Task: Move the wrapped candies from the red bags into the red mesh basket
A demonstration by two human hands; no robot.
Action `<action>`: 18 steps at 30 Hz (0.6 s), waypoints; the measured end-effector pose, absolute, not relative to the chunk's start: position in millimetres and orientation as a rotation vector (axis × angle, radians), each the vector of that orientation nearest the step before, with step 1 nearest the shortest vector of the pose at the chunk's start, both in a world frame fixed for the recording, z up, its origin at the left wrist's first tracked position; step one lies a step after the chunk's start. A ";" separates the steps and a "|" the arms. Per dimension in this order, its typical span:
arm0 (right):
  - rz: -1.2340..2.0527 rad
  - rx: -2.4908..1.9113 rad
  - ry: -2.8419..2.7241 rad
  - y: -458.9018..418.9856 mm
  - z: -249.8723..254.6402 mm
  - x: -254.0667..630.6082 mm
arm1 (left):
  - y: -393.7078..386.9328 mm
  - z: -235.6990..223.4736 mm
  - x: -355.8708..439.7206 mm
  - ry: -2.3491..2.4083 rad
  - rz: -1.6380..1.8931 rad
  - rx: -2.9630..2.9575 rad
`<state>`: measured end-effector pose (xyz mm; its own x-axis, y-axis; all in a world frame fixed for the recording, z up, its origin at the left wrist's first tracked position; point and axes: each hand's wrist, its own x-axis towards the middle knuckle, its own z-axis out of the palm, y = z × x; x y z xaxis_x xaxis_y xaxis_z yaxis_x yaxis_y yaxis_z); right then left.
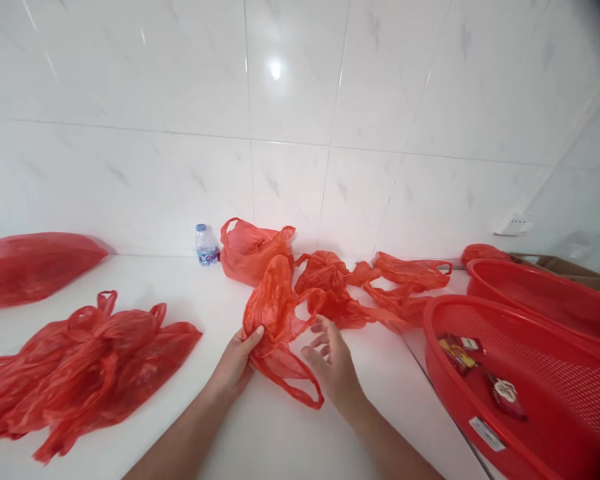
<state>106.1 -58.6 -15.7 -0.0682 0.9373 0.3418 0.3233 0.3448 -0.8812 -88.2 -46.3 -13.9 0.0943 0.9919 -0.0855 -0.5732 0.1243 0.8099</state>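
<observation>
Farthest left of the hands, a plump, sealed-looking red plastic bag (35,270) lies on the smooth white worktop (260,443). Nearer the left hand, on its left, is a heap of crumpled red plastic carrier bags (115,360). Beyond that hand stand a small clear plastic bottle with a blue cap (207,247) and an upright, bulging red plastic carrier bag (253,253).

The left hand (237,367) grips a thin, wrinkled red plastic carrier bag with loop handles (270,320), thumb on top; the bag is between the hands. It should be light, limp, slippery and easily torn, so best pinched at a gathered side or the handle bases.

The right hand (335,360) is loosely open beside the handles; whether its fingertips touch the film, I cannot tell. Further right, a red perforated plastic basket (447,400) contains small dark-red wrapped packets (506,397).
</observation>
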 end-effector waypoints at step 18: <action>0.914 -1.262 -1.626 -69.7 -8.0 91.5 | -77.2 3.0 -38.8 1.168 1.331 1.444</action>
